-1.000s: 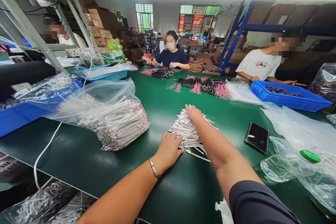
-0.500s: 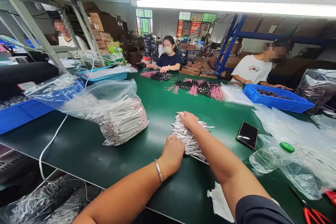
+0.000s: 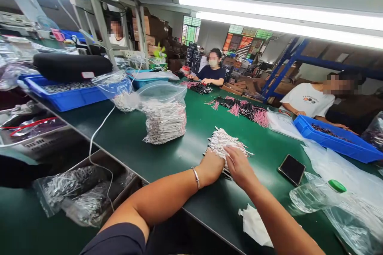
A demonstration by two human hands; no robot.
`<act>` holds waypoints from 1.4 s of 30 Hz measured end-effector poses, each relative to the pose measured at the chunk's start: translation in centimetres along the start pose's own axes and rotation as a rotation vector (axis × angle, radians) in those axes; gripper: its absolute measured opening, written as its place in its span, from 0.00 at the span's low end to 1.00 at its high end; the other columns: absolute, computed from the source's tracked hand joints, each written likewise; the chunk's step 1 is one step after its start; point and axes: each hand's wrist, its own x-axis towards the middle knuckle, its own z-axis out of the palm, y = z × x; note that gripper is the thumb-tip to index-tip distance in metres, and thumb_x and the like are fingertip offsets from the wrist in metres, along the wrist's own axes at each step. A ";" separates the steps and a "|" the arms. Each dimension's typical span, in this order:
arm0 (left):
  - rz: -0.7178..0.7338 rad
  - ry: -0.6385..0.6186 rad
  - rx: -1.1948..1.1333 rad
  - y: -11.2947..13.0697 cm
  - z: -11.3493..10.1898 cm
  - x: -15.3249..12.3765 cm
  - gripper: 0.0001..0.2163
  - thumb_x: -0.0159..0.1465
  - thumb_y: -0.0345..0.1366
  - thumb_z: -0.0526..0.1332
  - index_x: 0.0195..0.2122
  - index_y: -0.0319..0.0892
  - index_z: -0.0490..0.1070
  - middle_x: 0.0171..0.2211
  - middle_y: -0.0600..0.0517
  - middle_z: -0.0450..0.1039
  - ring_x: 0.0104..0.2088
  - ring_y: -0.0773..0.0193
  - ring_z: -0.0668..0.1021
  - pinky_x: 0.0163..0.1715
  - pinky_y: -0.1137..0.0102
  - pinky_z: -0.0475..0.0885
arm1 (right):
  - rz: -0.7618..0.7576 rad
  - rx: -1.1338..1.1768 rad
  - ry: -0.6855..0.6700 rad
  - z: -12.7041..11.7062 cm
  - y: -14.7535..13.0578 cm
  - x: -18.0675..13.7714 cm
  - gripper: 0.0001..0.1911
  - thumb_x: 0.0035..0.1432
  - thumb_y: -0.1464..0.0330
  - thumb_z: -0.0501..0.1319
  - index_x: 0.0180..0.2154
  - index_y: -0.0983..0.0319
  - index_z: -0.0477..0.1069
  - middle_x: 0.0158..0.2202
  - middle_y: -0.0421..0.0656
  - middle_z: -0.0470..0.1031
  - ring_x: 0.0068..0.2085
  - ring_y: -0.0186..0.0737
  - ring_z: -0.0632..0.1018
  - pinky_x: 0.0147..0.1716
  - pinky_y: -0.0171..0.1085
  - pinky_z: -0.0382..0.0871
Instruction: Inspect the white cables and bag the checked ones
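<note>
A pile of short white cables [image 3: 224, 139] lies on the green table in front of me, their ends pointing in several directions. My left hand [image 3: 212, 166], a bangle on its wrist, is closed at the pile's near left side, its fingertips hidden among the cables. Close beside it my right hand [image 3: 240, 166] rests on the near right part of the pile with fingers stretched forward. To the left stands a clear zip bag [image 3: 165, 117] packed with similar white cables.
A phone [image 3: 292, 169], a clear bottle with a green cap [image 3: 336, 185] and plastic sheets lie to the right. White paper [image 3: 255, 225] is near the front edge. Black-and-pink cable bundles [image 3: 239, 107], blue bins [image 3: 335, 137] and several co-workers are farther off.
The view has swung left and down. My right hand has drawn back from the pile's far side to its near side, beside my left hand, which stays at the near edge.
</note>
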 end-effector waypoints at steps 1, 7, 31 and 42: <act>0.008 -0.006 -0.017 -0.2 0.0 0.1 0.12 0.64 0.29 0.48 0.39 0.37 0.72 0.40 0.42 0.75 0.43 0.55 0.74 0.46 0.60 0.65 | -0.012 0.012 -0.003 0.5 0.3 -1.1 0.22 0.61 0.67 0.48 0.55 0.61 0.64 0.55 0.51 0.67 0.57 0.47 0.67 0.56 0.50 0.60; 0.014 -0.082 -0.096 -0.6 0.5 -0.2 0.09 0.59 0.30 0.54 0.37 0.36 0.73 0.34 0.43 0.77 0.37 0.56 0.78 0.39 0.64 0.72 | 0.044 0.046 -0.091 3.7 2.0 -4.2 0.33 0.54 0.63 0.54 0.61 0.63 0.54 0.59 0.52 0.62 0.61 0.51 0.63 0.57 0.53 0.59; -0.166 -0.247 -0.549 -0.6 -0.2 -2.1 0.12 0.63 0.38 0.53 0.44 0.37 0.69 0.46 0.42 0.73 0.47 0.54 0.75 0.48 0.59 0.69 | 0.230 -0.281 -0.017 4.9 1.0 -5.3 0.26 0.58 0.63 0.52 0.57 0.63 0.62 0.60 0.50 0.61 0.60 0.52 0.61 0.57 0.50 0.53; -0.368 -0.669 -0.876 -0.4 -1.3 0.9 0.18 0.65 0.47 0.52 0.38 0.35 0.70 0.34 0.48 0.74 0.31 0.69 0.78 0.33 0.71 0.75 | 0.193 -0.305 -0.069 4.8 0.5 -5.1 0.26 0.60 0.66 0.49 0.60 0.62 0.57 0.62 0.48 0.57 0.62 0.48 0.58 0.58 0.47 0.52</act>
